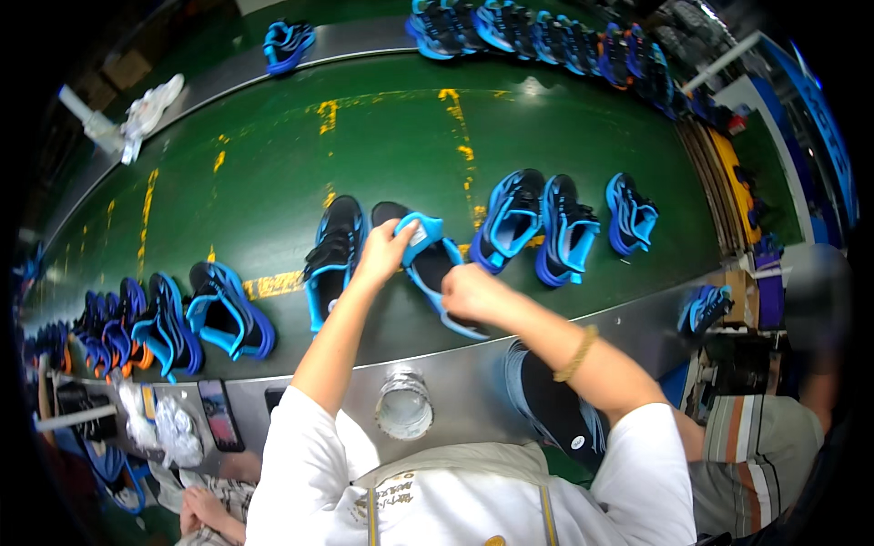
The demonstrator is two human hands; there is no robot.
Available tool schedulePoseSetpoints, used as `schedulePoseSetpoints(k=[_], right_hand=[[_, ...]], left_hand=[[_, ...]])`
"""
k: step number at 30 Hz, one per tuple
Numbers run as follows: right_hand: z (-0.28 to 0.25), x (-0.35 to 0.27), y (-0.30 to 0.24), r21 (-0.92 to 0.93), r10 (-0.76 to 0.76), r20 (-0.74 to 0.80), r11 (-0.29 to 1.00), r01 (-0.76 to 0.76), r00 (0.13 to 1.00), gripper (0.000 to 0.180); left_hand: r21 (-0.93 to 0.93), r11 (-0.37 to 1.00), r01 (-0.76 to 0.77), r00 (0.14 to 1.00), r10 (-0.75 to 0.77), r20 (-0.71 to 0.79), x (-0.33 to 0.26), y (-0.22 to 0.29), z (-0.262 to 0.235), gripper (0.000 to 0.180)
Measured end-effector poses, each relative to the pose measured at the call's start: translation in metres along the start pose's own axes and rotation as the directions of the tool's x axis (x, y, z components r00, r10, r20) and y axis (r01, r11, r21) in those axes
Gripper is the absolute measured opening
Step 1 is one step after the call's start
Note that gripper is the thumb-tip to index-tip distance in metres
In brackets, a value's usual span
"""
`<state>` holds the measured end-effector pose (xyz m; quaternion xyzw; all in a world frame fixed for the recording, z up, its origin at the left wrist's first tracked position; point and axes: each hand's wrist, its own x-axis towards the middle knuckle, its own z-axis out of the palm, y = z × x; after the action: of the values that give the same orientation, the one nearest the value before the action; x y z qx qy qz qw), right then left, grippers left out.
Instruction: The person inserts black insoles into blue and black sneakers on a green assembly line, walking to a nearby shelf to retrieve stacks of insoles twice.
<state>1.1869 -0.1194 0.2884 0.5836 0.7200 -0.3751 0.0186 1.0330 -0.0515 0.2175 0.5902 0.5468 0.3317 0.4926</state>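
My left hand (pixel 386 251) is closed on the light-blue tongue (pixel 421 233) of a black-and-blue sports shoe (pixel 386 212), with a small pale label showing on the tongue. My right hand (pixel 473 293) is closed at the heel end of that shoe, on what looks like a black insole (pixel 431 266) with a light-blue edge, partly in the opening. The fingertips of this hand are hidden. Just left stands another black-and-blue shoe (pixel 339 238), partly behind my left forearm. Near my right elbow lies a stack of black insoles (pixel 552 400).
A green belt (pixel 382 136) with yellow markings carries several shoes (pixel 232 314) at left and more (pixel 510 218) at right. On the metal ledge before me stand an open whitish pot (pixel 404 406) and a phone (pixel 220 417). Other people sit at both sides.
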Motion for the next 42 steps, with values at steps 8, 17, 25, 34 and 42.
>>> schedulePoseSetpoints(k=[8, 17, 25, 34, 42], right_hand=[[0.033, 0.024, 0.019, -0.255, -0.162, -0.243, 0.962, 0.098, 0.956, 0.013], [0.018, -0.001, 0.005, -0.484, 0.015, -0.199, 0.868, -0.111, 0.98, 0.03], [0.038, 0.029, 0.022, -0.504, -0.194, -0.067, 0.853, 0.135, 0.979, 0.013], [0.047, 0.066, 0.038, -0.668, -0.22, 0.008, 0.725, 0.169, 0.975, 0.017], [0.048, 0.072, 0.047, -0.81, -0.162, 0.275, 0.492, 0.319, 0.948, 0.021]], left_hand=[[-0.069, 0.996, -0.06, 0.996, 0.064, 0.061, 0.005, -0.018, 0.003, 0.04], [0.055, 0.993, -0.102, 0.995, 0.102, 0.0, 0.0, -0.02, 0.002, 0.045], [-0.044, 0.999, -0.012, 0.999, 0.013, 0.033, -0.002, -0.018, 0.002, 0.037], [0.035, 0.999, 0.012, 1.0, -0.013, 0.022, -0.006, -0.013, 0.001, 0.034], [-0.063, 0.998, -0.018, 1.0, 0.019, 0.012, -0.003, -0.022, 0.007, 0.029]])
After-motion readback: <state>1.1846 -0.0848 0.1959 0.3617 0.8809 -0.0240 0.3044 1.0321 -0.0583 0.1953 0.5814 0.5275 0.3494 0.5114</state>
